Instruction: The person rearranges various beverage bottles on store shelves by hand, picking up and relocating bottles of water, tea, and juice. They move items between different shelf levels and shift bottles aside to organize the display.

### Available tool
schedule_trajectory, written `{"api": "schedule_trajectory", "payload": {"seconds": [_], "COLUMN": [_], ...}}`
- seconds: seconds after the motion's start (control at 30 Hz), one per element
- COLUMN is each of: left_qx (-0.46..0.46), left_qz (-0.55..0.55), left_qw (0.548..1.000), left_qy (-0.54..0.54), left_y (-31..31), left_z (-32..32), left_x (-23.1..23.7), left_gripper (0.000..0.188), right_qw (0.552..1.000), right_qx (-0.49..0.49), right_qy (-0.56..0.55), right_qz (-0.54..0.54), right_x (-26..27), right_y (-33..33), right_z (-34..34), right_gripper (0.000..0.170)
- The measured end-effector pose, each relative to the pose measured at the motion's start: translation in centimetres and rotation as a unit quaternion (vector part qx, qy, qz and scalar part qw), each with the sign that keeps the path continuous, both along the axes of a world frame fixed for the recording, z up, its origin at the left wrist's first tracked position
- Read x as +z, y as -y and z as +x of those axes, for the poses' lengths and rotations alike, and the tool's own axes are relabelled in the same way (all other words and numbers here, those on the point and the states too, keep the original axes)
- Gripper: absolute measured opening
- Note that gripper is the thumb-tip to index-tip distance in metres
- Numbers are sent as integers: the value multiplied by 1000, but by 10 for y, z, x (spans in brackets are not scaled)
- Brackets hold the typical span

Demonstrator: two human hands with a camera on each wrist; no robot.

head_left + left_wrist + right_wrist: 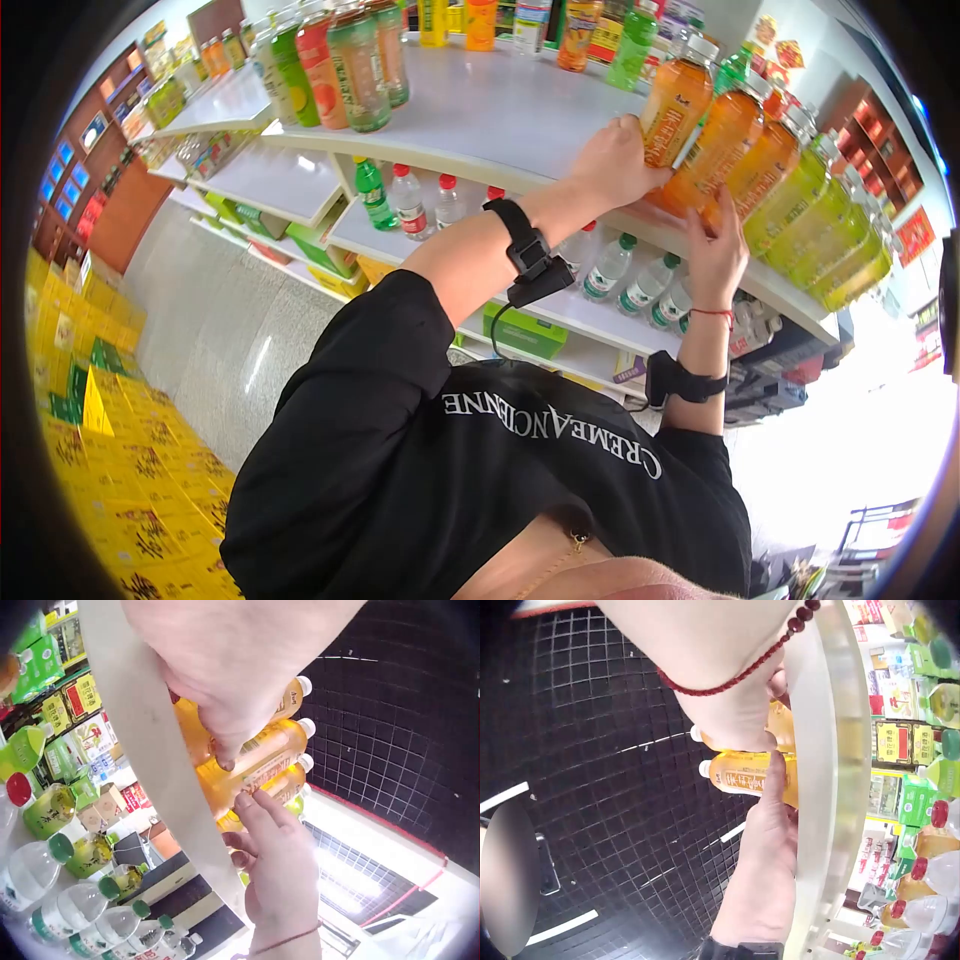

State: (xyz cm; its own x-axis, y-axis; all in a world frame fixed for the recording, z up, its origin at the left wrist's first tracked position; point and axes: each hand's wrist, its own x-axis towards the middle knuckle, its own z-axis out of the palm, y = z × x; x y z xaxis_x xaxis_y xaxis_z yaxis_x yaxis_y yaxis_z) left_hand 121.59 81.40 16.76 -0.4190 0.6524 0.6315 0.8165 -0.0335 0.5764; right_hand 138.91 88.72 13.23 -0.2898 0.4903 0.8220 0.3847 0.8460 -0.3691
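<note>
Along the front edge of the upper shelf [490,120], orange bottles [722,142] stood upright, the left hand [622,165] thumbing the leftmost, its closure undeterminable, the right hand [718,250] touching with fingers loosely extended; low, even pressure appeared advisable against toppling.

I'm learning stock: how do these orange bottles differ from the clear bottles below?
The orange bottles have white caps, the clear bottles mainly green or red. The orange bottles stand one level above the clear bottles. The left hand touches the orange bottles, not the clear bottles. Both stand in rows.
</note>
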Motion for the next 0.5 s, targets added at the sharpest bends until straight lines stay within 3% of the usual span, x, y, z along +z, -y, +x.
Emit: {"api": "schedule_trajectory", "payload": {"seconds": [0.17, 0.5], "left_qx": [29, 124], "left_qz": [-15, -8], "left_qw": [999, 992], "left_qy": [36, 6], "left_y": [17, 118], "left_z": [-25, -150], "left_x": [2, 0], "left_gripper": [58, 61], "right_qw": [998, 998], "right_qx": [53, 68], "right_qy": [-12, -15], "right_qz": [-31, -12], "right_x": [-3, -7], "right_y": [-5, -7], "right_z": [5, 3], "right_gripper": [46, 48]}}
